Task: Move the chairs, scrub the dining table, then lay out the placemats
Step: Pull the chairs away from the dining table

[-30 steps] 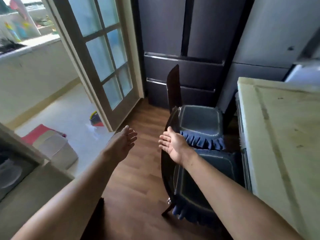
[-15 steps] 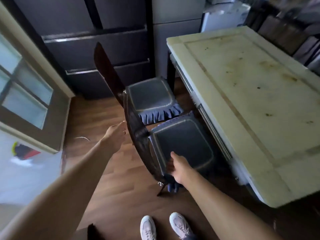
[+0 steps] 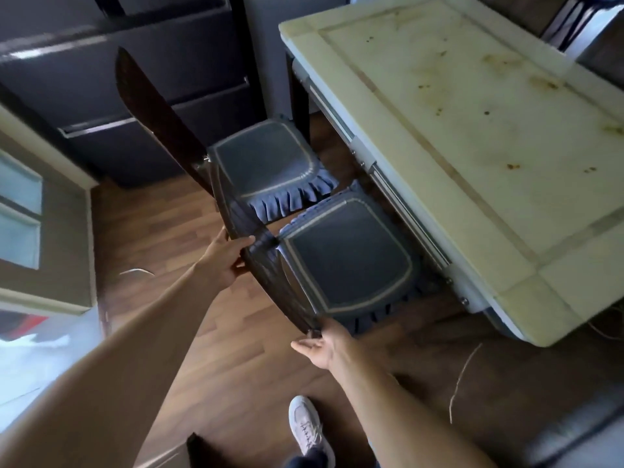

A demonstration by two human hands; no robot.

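Both hands are on the curved top rail of the near chair (image 3: 347, 261), a dark wooden frame with a grey-blue frilled seat cushion. The left hand (image 3: 224, 261) wraps the rail at its far end with the thumb over the top. The right hand (image 3: 324, 344) curls round the near end, though how firmly it clamps cannot be told.

Largest in view is the rectangular dining table (image 3: 472, 146), its cream stone-like top bare and marked with brown food stains (image 3: 513, 166). No placemats or scrubbing gear show. Behind stands a tall dark glossy fridge (image 3: 135, 79), over a brown wood-plank floor (image 3: 162, 214). The near chair is tucked against the table's long side, its seat partly under the edge. A matching far chair (image 3: 266, 160) sits just beside it, closer to the fridge. A white trainer (image 3: 305, 423) stands on the floor behind the near chair.

This looks like the first step, moving the chairs, barely begun. Next the chair likely needs drawing straight back toward the person, clear of its neighbour's frill and of the foot behind.
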